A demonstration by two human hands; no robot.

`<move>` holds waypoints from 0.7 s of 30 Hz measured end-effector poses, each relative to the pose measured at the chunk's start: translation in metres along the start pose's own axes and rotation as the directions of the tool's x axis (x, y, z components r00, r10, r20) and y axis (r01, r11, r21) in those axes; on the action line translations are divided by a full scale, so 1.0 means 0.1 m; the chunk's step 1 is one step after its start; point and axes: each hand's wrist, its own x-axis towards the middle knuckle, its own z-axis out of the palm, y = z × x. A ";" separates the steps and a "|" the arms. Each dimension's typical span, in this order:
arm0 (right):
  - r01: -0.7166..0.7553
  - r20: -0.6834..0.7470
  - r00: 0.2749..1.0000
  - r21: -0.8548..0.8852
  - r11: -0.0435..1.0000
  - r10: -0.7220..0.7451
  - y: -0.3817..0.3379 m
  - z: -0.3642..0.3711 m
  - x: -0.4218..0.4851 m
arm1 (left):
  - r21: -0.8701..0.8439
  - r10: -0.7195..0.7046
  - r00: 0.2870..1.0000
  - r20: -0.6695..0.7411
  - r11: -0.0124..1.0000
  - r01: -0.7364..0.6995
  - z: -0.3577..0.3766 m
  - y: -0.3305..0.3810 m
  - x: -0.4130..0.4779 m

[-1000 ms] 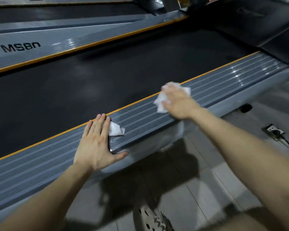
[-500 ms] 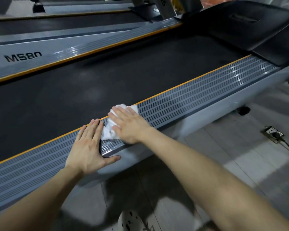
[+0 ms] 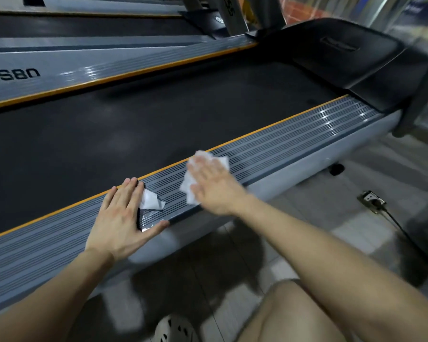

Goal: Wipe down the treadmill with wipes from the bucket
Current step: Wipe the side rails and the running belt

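Left hand (image 3: 124, 215), right hand (image 3: 213, 185) flat, fingers straight, pressing wipes (image 3: 150, 202); I'd slide right wipe (image 3: 187, 187) firmly toward 2 o'clock along rail (image 3: 294, 144)

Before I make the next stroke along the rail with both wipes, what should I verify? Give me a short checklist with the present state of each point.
1. Right hand flat on the right wipe: ok.
2. Left hand pressing the left wipe: ok, a corner shows beside the fingers.
3. Both hands on the same rail: ok.
4. Bucket in reach: cannot tell, not in view.
5. Cable apart from the shoe: ok.
6. Wipes wet enough: cannot tell.
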 end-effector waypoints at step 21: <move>0.078 0.032 0.996 0.022 0.997 -0.079 0.64 -0.14 0.20 | 0.001 0.011 0.995 0.097 1.000 -0.011 -0.08 0.01 -0.05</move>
